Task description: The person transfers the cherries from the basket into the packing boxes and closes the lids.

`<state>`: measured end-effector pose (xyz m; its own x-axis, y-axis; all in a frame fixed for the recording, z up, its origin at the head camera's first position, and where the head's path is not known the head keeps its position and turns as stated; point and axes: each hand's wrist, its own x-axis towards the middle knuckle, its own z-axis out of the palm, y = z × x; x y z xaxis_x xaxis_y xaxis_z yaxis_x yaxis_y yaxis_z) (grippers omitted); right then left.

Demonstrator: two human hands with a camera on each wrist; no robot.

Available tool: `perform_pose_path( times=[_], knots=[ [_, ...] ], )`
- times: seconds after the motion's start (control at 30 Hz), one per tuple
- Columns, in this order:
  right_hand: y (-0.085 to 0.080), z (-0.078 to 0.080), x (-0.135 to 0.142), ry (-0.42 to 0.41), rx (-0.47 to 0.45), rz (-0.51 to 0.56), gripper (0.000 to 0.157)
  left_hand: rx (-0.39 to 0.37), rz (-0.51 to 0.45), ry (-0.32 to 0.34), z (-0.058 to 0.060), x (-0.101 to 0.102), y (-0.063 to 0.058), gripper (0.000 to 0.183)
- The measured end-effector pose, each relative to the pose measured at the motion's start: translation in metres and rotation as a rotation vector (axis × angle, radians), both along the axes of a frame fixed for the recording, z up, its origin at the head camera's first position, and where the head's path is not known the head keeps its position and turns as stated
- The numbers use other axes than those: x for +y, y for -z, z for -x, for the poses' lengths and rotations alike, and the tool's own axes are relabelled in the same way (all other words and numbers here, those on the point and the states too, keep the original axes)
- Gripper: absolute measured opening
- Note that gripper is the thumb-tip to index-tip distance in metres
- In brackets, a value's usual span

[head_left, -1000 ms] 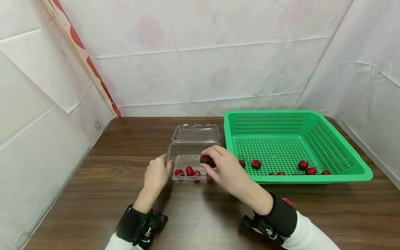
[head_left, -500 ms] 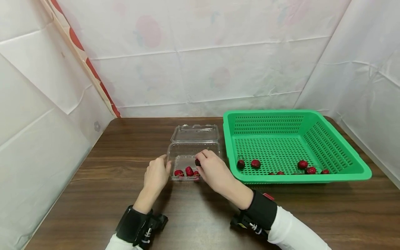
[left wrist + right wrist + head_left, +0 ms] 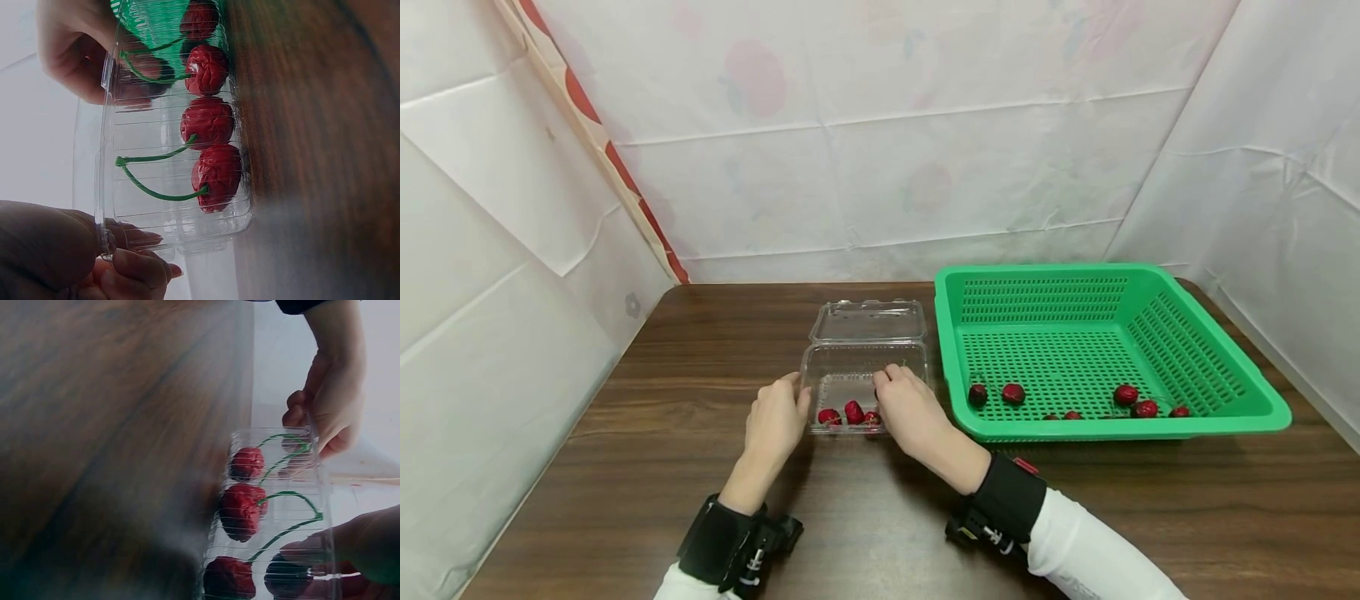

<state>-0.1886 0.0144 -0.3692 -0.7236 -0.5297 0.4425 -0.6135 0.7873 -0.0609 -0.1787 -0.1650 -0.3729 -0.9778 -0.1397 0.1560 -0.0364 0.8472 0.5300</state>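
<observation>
My left hand (image 3: 777, 421) pinches the left rim of a clear plastic clamshell box (image 3: 842, 357), whose lid (image 3: 870, 321) lies folded back. Inside, a row of red cherries (image 3: 853, 411) lies along the front wall; green stems (image 3: 159, 157) join some of them in the left wrist view. My right hand (image 3: 913, 412) reaches down into the box's right side, fingers curled round a dark cherry (image 3: 287, 576). From above, that cherry is nearly hidden by the fingers. In the right wrist view it is beside a red cherry (image 3: 229, 578).
Right of the box stands a green plastic basket (image 3: 1120, 431) with several more cherries (image 3: 1013, 394) inside, some partly hidden behind its front rim. Both sit on a dark wooden table (image 3: 700, 375). White sheeting (image 3: 880, 167) encloses the back and sides.
My right hand has moved left and down into the box with the dark cherry, uncovering a dark cherry at the basket's left. My left hand has stayed on the box rim.
</observation>
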Motion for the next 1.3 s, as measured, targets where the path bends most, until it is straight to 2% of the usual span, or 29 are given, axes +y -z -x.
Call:
perform_pose_path(
  times=[0.17,0.33,0.7,0.83,1.1,1.3],
  knots=[
    [0.003,0.003,-0.001,0.011,-0.03,-0.02,0.008,-0.013,-0.009,0.004,0.0,0.0,0.001,0.035],
    [0.002,0.005,-0.002,0.023,-0.098,-0.036,0.009,-0.008,-0.012,0.0,0.001,-0.001,0.001,0.035],
    [0.0,0.007,-0.004,0.036,-0.205,-0.057,0.004,-0.009,-0.013,0.003,0.0,-0.001,0.0,0.035],
    [-0.001,0.006,-0.004,0.036,-0.206,-0.069,0.007,-0.003,-0.009,0.004,0.001,-0.001,0.0,0.034],
    [-0.011,-0.002,-0.004,-0.017,-0.143,-0.055,0.016,0.0,-0.007,0.007,0.001,-0.002,0.001,0.034],
    [-0.02,-0.008,-0.001,-0.033,-0.115,-0.059,0.016,0.0,-0.011,0.013,0.001,-0.002,0.001,0.035]
  ],
)
